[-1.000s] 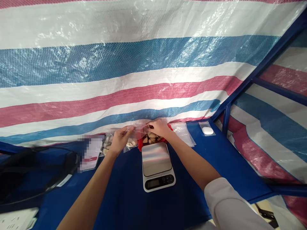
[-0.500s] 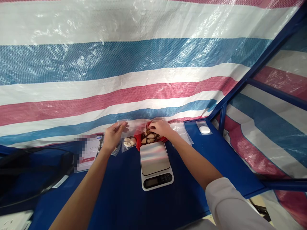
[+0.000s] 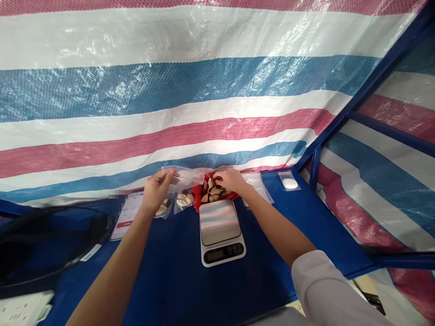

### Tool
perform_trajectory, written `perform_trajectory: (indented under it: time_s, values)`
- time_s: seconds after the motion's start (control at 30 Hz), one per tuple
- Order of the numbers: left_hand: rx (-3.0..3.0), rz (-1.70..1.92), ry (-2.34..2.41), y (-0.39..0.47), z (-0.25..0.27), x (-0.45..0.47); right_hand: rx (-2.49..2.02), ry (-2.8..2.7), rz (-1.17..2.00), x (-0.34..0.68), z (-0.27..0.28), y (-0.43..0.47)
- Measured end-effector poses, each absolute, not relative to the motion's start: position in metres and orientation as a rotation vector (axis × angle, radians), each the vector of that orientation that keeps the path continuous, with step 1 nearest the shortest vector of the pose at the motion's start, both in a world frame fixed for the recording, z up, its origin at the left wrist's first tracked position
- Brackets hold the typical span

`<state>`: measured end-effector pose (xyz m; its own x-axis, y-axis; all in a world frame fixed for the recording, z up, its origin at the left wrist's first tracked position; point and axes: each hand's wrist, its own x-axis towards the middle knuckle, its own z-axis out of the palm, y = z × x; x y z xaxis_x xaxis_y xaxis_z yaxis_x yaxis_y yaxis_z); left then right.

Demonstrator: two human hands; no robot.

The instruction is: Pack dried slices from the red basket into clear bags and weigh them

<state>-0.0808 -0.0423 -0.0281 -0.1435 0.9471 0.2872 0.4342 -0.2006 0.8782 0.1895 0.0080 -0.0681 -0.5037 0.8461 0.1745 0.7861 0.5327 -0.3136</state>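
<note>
My left hand is closed, pinching the edge of a clear plastic bag between thumb and fingers. The bag stretches right, toward an open red bag full of brown, pale-edged dried slices. Over that red bag is my right hand, its fingertips pinched together at a slice. Just in front stands a white kitchen scale with a bare metal plate. Left of the red bag lie small clear bags of pale slices, one partly behind my left wrist.
A phone lies left of my forearm, near a black cable or strap. A white power strip is at lower left. Flat clear bags and a white oval object in a bag lie right. Striped sheeting hangs behind the blue table.
My left hand has moved slightly left and up, with the clear bag now drawn out flatter. My right hand has shifted slightly right, and a pale slice now shows upright at its fingertips.
</note>
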Motion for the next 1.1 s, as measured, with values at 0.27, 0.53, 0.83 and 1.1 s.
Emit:
perform_trajectory:
  time_s: [0.27,0.53,0.83,1.1]
  values:
    - [1.552,1.337,1.525,-0.043,-0.047,-0.077,-1.306,-2.448,0.29,0.189,-0.076,0.006]
    - [1.598,1.271,1.523,-0.049,-0.052,-0.062,-1.265,-2.501,0.358,0.182,-0.072,0.004]
    - [1.484,1.323,1.479,-0.046,-0.052,-0.059,-1.165,-2.476,0.44,0.184,-0.072,0.013]
    - [1.461,1.356,1.438,-0.041,-0.051,-0.061,-1.24,-2.302,0.381,0.183,-0.082,0.016]
